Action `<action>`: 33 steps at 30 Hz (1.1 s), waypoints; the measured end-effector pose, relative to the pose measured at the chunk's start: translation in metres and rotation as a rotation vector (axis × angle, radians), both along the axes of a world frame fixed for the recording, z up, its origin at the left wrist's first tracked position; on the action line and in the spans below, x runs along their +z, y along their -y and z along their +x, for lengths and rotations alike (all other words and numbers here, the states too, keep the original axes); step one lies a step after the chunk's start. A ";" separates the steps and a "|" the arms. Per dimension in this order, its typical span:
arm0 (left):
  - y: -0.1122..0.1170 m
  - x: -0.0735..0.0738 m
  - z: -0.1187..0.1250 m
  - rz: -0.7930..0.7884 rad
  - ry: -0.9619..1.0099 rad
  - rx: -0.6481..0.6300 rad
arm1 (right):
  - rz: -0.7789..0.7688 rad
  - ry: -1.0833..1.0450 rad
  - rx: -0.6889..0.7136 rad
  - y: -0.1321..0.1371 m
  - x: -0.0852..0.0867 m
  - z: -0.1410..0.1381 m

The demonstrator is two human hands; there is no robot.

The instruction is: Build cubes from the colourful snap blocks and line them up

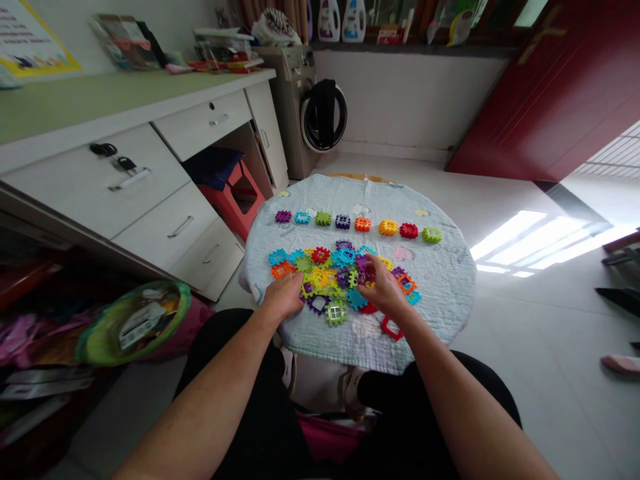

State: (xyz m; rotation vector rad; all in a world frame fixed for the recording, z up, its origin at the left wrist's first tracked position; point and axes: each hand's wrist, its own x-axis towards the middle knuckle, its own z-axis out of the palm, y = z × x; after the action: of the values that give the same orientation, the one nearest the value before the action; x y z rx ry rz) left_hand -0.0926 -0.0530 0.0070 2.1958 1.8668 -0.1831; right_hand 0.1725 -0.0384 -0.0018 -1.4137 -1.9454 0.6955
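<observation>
A pile of flat toothed plastic building pieces [323,277] in many colours lies on the cloth in front of me. At its left edge my left hand [286,295] rests with its fingers curled and close together. What its fingertips hold, if anything, is hidden. My right hand [384,285] reaches into the right side of the pile, with thumb and forefinger bent around a purple building piece [366,263]. Nearer me lie a green window piece [335,312] and a red frame piece [391,328]. Beyond the pile runs a row of small toothed blocks, from a purple block [283,217] to a lime-green block [431,235].
A light patterned cloth [440,287] covers the round table. To the left are white drawers [175,220], a red stool [240,200] and a green-rimmed basket [183,313]. A washing machine [290,100] with an open door stands behind. At the right is a red door [540,100].
</observation>
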 end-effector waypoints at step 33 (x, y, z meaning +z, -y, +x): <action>-0.022 0.018 0.033 -0.059 0.886 -0.112 | -0.020 -0.097 0.201 0.003 0.009 -0.029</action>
State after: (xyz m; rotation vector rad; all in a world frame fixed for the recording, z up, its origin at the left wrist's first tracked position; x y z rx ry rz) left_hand -0.0600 -0.0306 0.0250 1.8616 1.2137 0.6084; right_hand 0.1438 -0.0413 0.0074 -1.1835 -2.0262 0.8608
